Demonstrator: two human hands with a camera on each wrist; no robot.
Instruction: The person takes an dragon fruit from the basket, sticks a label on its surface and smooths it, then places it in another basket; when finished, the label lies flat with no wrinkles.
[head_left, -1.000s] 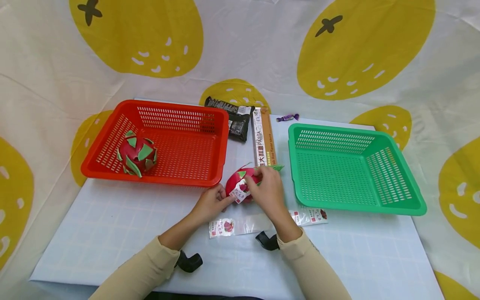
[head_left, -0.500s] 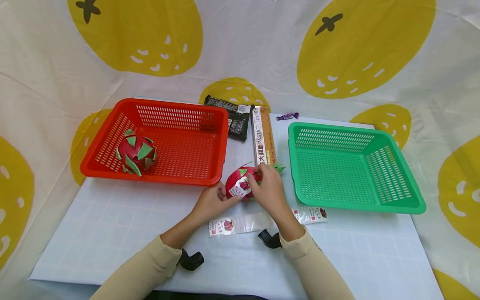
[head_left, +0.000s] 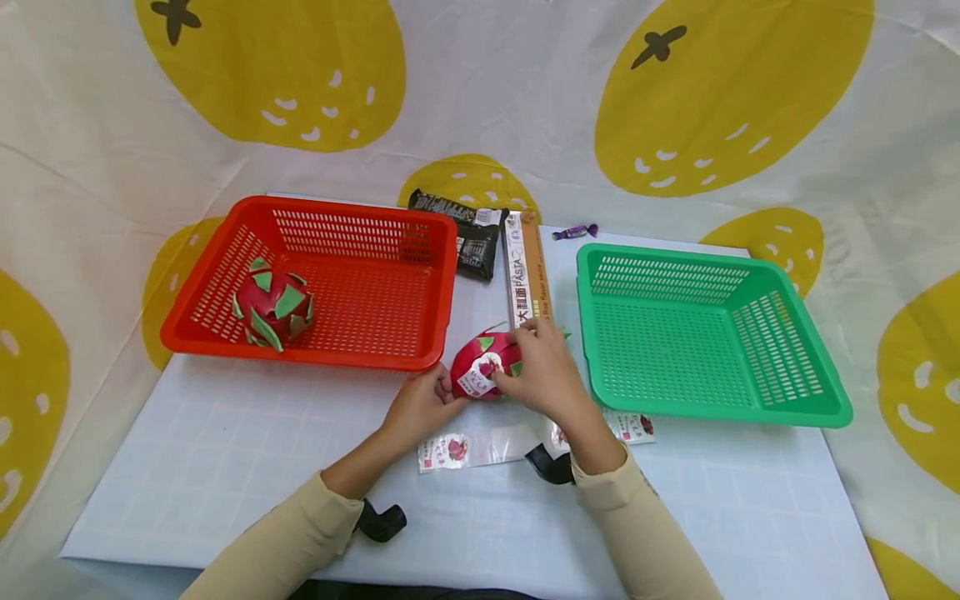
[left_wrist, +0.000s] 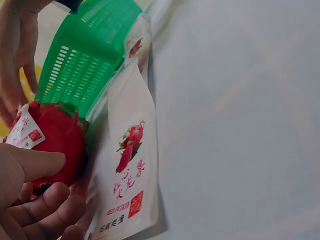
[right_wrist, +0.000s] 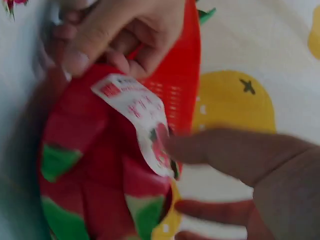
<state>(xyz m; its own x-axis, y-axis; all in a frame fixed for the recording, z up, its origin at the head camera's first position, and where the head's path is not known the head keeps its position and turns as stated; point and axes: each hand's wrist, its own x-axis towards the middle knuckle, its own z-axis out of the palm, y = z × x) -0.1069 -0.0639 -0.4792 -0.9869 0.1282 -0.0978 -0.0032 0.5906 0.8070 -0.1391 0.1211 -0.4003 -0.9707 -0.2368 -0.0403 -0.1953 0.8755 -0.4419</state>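
A red dragon fruit with green-tipped scales lies on the table between the two baskets. On its near side is a white sticker with a printed dragon fruit picture. My left hand holds the fruit's left end, its thumb lying along the skin in the left wrist view. My right hand is at the right side of the fruit, where its thumb touches the end of the sticker in the right wrist view. Its other fingers extend loosely past the fruit. A strip of similar stickers lies just in front.
At left, a red basket contains another dragon fruit. The green basket stands at right. Behind the hands are a black packet, a pasta box and a purple-wrapped candy.
My right hand has shifted slightly right, its thumb sliding off the upper part of the sticker. The sticker lies flatter on the fruit. My left thumb has moved slightly back from the sticker's lower edge.
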